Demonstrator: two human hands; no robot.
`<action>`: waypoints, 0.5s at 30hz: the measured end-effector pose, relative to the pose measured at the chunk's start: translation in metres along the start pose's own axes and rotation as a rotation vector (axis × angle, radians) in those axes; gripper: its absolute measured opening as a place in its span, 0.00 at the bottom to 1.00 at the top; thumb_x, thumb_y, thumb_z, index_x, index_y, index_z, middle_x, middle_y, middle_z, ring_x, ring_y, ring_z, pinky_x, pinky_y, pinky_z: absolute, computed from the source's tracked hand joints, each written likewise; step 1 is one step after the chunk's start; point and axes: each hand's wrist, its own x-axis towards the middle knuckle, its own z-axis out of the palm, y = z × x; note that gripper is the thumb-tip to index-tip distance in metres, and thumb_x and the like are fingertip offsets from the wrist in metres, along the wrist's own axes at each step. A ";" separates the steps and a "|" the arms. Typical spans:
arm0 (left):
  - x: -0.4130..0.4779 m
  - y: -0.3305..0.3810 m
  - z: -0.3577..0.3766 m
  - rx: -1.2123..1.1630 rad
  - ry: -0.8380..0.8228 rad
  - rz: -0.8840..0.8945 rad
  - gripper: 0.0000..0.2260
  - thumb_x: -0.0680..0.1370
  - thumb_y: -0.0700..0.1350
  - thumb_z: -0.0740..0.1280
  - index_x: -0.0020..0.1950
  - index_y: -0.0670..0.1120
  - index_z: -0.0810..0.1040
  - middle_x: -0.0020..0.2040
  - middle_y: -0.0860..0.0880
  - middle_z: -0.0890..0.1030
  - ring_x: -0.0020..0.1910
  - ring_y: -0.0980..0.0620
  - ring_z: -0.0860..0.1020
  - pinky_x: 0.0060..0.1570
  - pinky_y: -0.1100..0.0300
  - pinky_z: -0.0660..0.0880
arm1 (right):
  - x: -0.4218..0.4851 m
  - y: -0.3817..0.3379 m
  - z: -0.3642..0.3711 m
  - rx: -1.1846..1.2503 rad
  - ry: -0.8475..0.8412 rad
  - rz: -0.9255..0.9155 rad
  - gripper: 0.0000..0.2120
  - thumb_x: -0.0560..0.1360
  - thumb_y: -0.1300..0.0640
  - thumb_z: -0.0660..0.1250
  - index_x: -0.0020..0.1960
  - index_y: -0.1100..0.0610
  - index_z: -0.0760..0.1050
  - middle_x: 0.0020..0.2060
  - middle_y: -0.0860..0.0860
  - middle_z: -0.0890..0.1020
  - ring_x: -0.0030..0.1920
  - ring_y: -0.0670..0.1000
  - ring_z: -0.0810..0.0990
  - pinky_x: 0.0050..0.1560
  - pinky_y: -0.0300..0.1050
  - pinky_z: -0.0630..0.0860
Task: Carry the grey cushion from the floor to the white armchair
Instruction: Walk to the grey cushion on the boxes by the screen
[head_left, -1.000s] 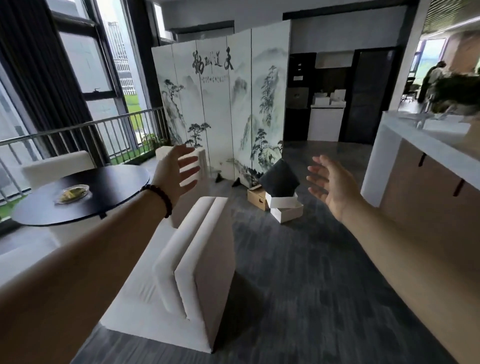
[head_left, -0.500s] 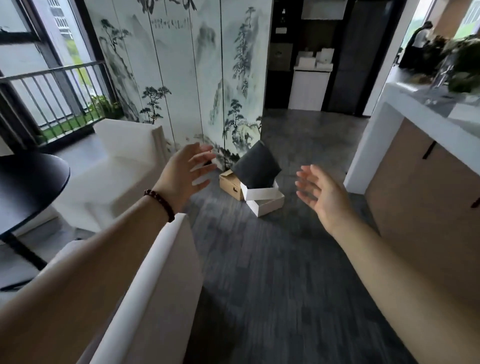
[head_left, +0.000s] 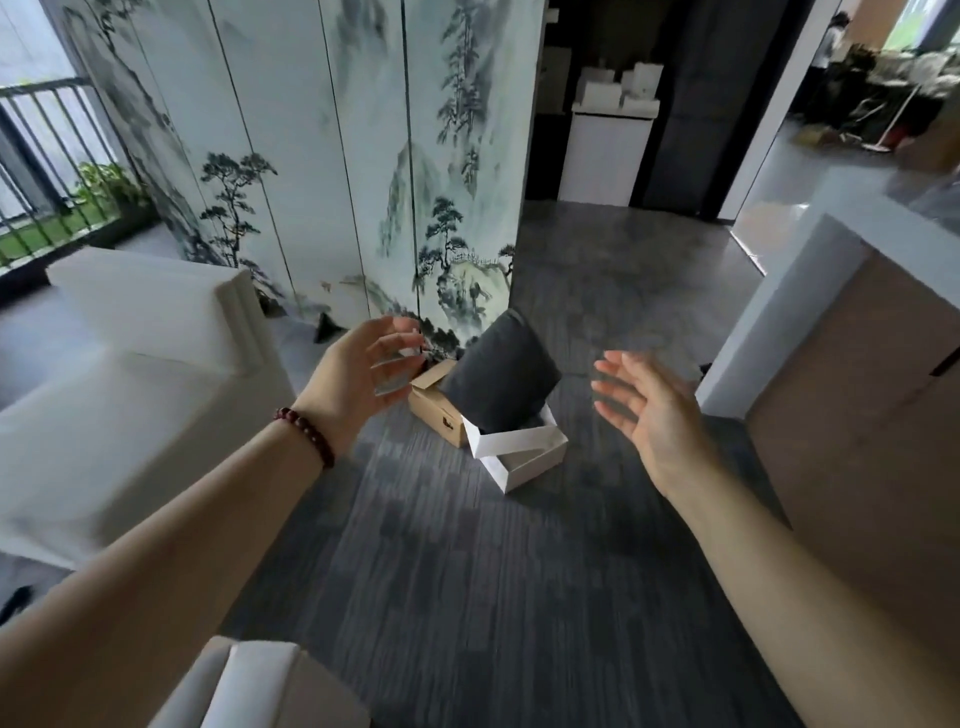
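Note:
The grey cushion (head_left: 501, 376) stands tilted on end among boxes on the carpet, at the foot of the painted folding screen. My left hand (head_left: 363, 376), with a dark red bead bracelet at the wrist, is stretched out just left of it, fingers spread. To the cushion's right, my right hand (head_left: 649, 415) is held out with fingers apart and holds nothing. Neither hand touches the cushion. A white armchair (head_left: 140, 353) stands at the left; the back of another white armchair (head_left: 260, 686) shows at the bottom edge.
A brown cardboard box (head_left: 436, 410) and two stacked white boxes (head_left: 519, 452) lie under and beside the cushion. The painted folding screen (head_left: 322, 156) rises behind. A white and wood counter (head_left: 841, 332) flanks the right. Grey carpet (head_left: 467, 597) stretches ahead.
The view has moved forward past the near armchair and the black table. The cushion and boxes now look larger and closer. Both hands stay outstretched and open, now on either side of the cushion.

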 end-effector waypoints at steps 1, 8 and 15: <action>0.026 0.005 0.001 0.005 0.000 -0.007 0.11 0.78 0.51 0.57 0.43 0.51 0.78 0.48 0.52 0.80 0.52 0.51 0.77 0.62 0.49 0.68 | 0.024 0.000 0.007 -0.018 0.011 0.001 0.08 0.78 0.53 0.61 0.47 0.52 0.78 0.50 0.48 0.82 0.54 0.51 0.81 0.56 0.46 0.77; 0.200 -0.003 0.018 -0.020 0.013 -0.110 0.10 0.78 0.49 0.58 0.44 0.51 0.78 0.44 0.53 0.80 0.46 0.54 0.78 0.50 0.54 0.72 | 0.193 0.018 0.038 0.004 0.087 0.047 0.06 0.77 0.55 0.63 0.46 0.53 0.79 0.47 0.49 0.83 0.50 0.50 0.81 0.54 0.47 0.77; 0.384 -0.036 0.034 -0.051 0.090 -0.192 0.09 0.77 0.47 0.59 0.43 0.49 0.78 0.44 0.52 0.80 0.44 0.53 0.78 0.50 0.56 0.72 | 0.393 0.070 0.046 -0.032 0.099 0.118 0.06 0.77 0.54 0.63 0.48 0.53 0.78 0.48 0.48 0.82 0.50 0.49 0.81 0.49 0.42 0.77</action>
